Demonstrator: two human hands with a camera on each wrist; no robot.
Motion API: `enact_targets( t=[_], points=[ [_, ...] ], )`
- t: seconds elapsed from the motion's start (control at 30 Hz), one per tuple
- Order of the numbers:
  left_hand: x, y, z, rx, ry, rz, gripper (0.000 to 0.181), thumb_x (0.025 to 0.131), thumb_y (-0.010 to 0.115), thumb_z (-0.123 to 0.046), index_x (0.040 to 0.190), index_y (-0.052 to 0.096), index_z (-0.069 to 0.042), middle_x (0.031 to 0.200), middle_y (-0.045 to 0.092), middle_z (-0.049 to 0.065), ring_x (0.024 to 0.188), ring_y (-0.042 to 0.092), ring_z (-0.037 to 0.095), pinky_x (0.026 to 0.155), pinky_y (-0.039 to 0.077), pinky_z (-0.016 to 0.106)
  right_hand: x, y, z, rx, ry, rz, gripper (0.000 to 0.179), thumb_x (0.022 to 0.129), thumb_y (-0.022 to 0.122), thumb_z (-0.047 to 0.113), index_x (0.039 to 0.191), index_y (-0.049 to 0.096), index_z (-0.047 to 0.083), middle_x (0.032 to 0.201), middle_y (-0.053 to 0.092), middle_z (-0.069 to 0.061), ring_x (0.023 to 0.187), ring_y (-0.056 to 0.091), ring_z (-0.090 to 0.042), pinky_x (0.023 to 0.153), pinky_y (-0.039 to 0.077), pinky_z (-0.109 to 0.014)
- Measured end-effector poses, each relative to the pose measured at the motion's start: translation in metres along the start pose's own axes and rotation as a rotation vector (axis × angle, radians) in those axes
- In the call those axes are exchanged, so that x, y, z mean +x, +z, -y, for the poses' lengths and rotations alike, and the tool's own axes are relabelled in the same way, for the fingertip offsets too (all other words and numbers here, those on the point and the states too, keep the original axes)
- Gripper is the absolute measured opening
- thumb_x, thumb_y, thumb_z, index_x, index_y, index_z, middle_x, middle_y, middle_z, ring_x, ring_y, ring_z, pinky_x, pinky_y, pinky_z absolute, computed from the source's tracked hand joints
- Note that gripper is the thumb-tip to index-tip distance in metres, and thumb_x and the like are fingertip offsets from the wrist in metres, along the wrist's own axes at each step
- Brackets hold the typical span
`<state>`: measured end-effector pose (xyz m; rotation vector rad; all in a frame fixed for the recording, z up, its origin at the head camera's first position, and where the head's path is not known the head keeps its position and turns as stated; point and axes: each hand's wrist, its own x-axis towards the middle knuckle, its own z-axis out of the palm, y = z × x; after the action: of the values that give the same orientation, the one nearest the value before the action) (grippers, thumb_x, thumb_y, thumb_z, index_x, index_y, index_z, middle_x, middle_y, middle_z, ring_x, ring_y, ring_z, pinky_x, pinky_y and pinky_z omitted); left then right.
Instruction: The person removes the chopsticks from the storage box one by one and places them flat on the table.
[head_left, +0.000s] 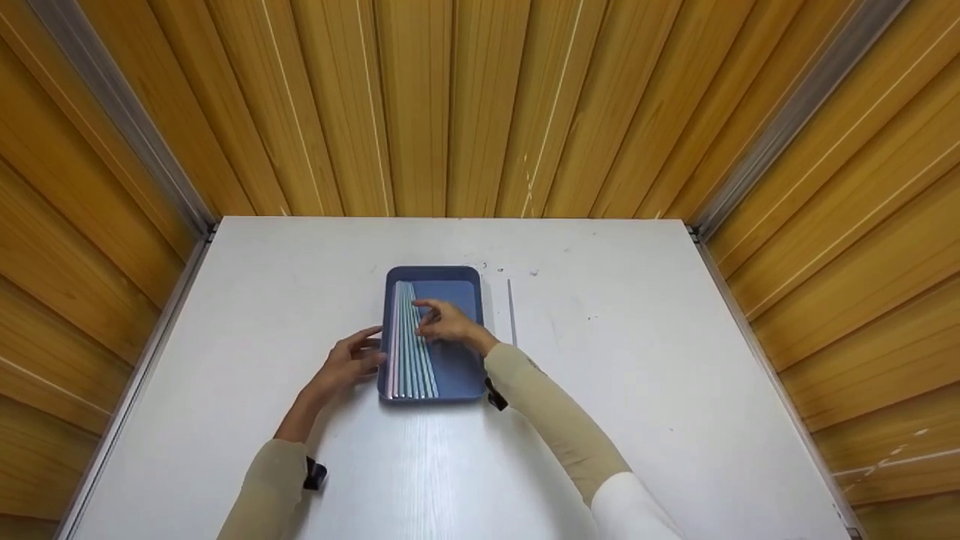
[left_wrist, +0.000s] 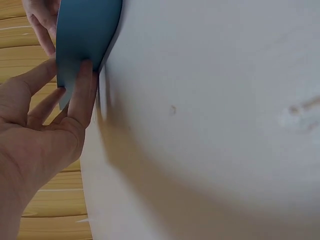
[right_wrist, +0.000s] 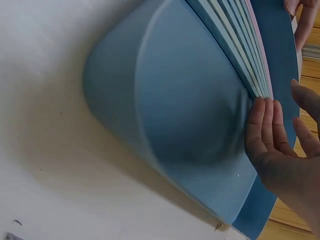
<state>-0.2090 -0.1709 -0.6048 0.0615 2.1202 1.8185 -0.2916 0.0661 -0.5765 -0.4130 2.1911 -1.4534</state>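
A blue rectangular tray [head_left: 459,375] stands on the white table. Along its left side lie several long, slim sticks [head_left: 409,360] in pink, pale green and blue-green, roughly side by side and fanned slightly. My left hand [head_left: 349,365] is at the tray's left wall, fingertips touching the outside of the wall [left_wrist: 92,30]. Reaching into the tray, my right hand [head_left: 448,322] has its fingertips against the sticks [right_wrist: 235,45]. Three of its fingers lie together and fairly straight, with the thumb apart.
Right of the tray, a thin grey stick [head_left: 511,311] lies on the white table [head_left: 637,420], its lower end hidden by the right sleeve. Small marks [head_left: 534,273] dot the tabletop behind it. Wood-patterned walls [head_left: 450,112] enclose the back and both sides.
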Motion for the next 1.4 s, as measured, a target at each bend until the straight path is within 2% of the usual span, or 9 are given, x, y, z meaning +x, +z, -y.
enact_targets(
  t=[0.13, 0.33, 0.6, 0.73, 0.83, 0.93, 1.0, 1.27, 1.4],
  points=[
    [0.002, 0.001, 0.0, 0.003, -0.001, -0.002, 0.063, 0.102, 0.062, -0.008, 0.158, 0.034, -0.003, 0.149, 0.047, 0.031, 0.131, 0.057, 0.041, 0.104, 0.057, 0.043, 0.006, 0.001, 0.001, -0.061, 0.053, -0.001, 0.065, 0.088, 0.073, -0.005, 0.148, 0.048, -0.003, 0.093, 0.064, -0.008, 0.071, 0.057, -0.006, 0.072, 0.06, -0.026],
    [0.004, 0.003, 0.002, 0.008, 0.004, -0.003, 0.062, 0.101, 0.062, -0.008, 0.157, 0.036, -0.003, 0.148, 0.049, 0.031, 0.131, 0.057, 0.041, 0.102, 0.058, 0.043, 0.005, -0.003, 0.001, -0.155, 0.116, -0.003, 0.071, 0.084, 0.078, -0.004, 0.149, 0.049, -0.001, 0.097, 0.063, -0.01, 0.075, 0.054, -0.01, 0.071, 0.057, -0.024],
    [0.004, 0.002, 0.003, 0.007, -0.011, 0.003, 0.062, 0.101, 0.064, -0.01, 0.157, 0.038, -0.006, 0.147, 0.05, 0.028, 0.13, 0.059, 0.038, 0.103, 0.057, 0.042, 0.008, -0.001, 0.001, -0.285, 0.104, -0.005, 0.077, 0.079, 0.084, -0.001, 0.148, 0.049, -0.001, 0.083, 0.053, 0.001, 0.067, 0.049, -0.008, 0.062, 0.042, -0.017],
    [0.002, 0.0, 0.003, 0.009, -0.008, -0.005, 0.062, 0.101, 0.064, -0.011, 0.157, 0.038, -0.006, 0.147, 0.05, 0.028, 0.128, 0.06, 0.035, 0.103, 0.057, 0.042, 0.012, 0.001, 0.001, -0.334, 0.092, -0.017, 0.074, 0.081, 0.082, -0.001, 0.148, 0.049, -0.001, 0.078, 0.06, -0.002, 0.061, 0.049, -0.006, 0.06, 0.042, -0.016],
    [0.003, 0.001, 0.003, 0.01, -0.003, -0.011, 0.062, 0.101, 0.064, -0.01, 0.157, 0.038, -0.005, 0.147, 0.051, 0.029, 0.125, 0.061, 0.032, 0.103, 0.057, 0.041, 0.012, 0.0, 0.0, -0.325, 0.115, -0.04, 0.073, 0.082, 0.079, -0.002, 0.149, 0.049, 0.0, 0.088, 0.071, -0.013, 0.06, 0.051, -0.005, 0.06, 0.046, -0.016],
    [0.004, 0.003, 0.003, 0.009, 0.0, -0.002, 0.062, 0.101, 0.065, -0.01, 0.157, 0.038, -0.005, 0.147, 0.05, 0.029, 0.125, 0.061, 0.031, 0.103, 0.057, 0.042, 0.01, -0.002, -0.001, -0.252, 0.164, -0.074, 0.072, 0.083, 0.076, -0.003, 0.15, 0.049, 0.002, 0.11, 0.071, -0.022, 0.062, 0.055, -0.006, 0.062, 0.055, -0.019],
    [0.004, 0.003, 0.002, 0.014, -0.001, 0.004, 0.063, 0.101, 0.065, -0.012, 0.157, 0.038, -0.006, 0.147, 0.05, 0.029, 0.125, 0.061, 0.031, 0.103, 0.057, 0.042, 0.008, -0.002, -0.001, -0.223, 0.185, -0.083, 0.073, 0.084, 0.076, -0.003, 0.151, 0.048, 0.005, 0.115, 0.069, -0.026, 0.063, 0.057, -0.008, 0.063, 0.057, -0.021],
    [0.005, 0.0, 0.002, -0.009, 0.015, 0.035, 0.063, 0.1, 0.064, -0.007, 0.157, 0.036, -0.002, 0.148, 0.048, 0.031, 0.132, 0.056, 0.042, 0.103, 0.057, 0.045, 0.005, -0.005, -0.001, -0.26, 0.197, -0.092, 0.074, 0.082, 0.075, -0.005, 0.15, 0.051, 0.007, 0.141, 0.056, -0.027, 0.065, 0.062, -0.015, 0.063, 0.063, -0.029],
    [0.004, -0.001, 0.003, -0.009, 0.016, 0.024, 0.063, 0.1, 0.064, -0.007, 0.156, 0.037, -0.002, 0.148, 0.048, 0.031, 0.131, 0.057, 0.04, 0.102, 0.057, 0.044, 0.005, -0.005, 0.0, -0.234, 0.216, -0.103, 0.075, 0.081, 0.073, -0.009, 0.151, 0.049, 0.005, 0.142, 0.054, -0.029, 0.074, 0.068, -0.023, 0.068, 0.066, -0.036]
  ],
)
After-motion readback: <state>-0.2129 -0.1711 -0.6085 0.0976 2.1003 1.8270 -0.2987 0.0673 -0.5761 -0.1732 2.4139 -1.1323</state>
